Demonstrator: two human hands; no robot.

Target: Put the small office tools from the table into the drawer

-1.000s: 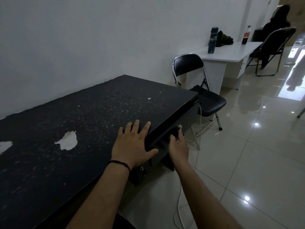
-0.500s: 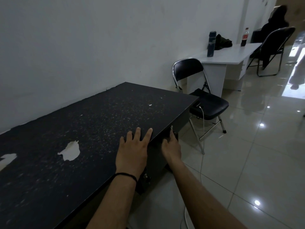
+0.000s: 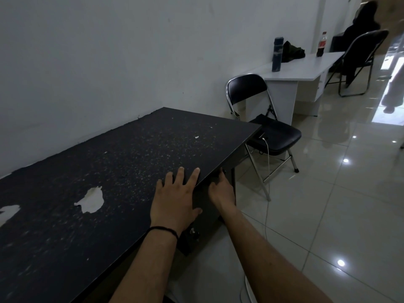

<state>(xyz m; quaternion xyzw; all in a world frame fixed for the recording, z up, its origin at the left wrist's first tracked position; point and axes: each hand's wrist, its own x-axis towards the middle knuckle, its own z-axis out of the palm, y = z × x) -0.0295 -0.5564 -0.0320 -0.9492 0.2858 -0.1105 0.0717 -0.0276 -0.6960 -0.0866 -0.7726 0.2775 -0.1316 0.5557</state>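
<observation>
— Drawer front first: where is it?

— Under the near edge of the black table, close to the table's right corner. It's dark down there, and the front looks flush with the table's frame. I can't see any office tools on the tabletop from here.

— What are your hands doing?

— My left hand lies flat on the tabletop at that near edge, fingers spread, thumb hanging over the edge. A black band sits on that wrist. My right hand is below the table's edge, pressed against the drawer front, fingers pointing up into the shadow. Whether they curl round anything, I can't tell.

— Anything else by the table?

— Pale patches where the top has peeled, left of my left hand. Just past the table's right end stands a black folding chair, with a white cable hanging from its seat to the tiled floor.
</observation>
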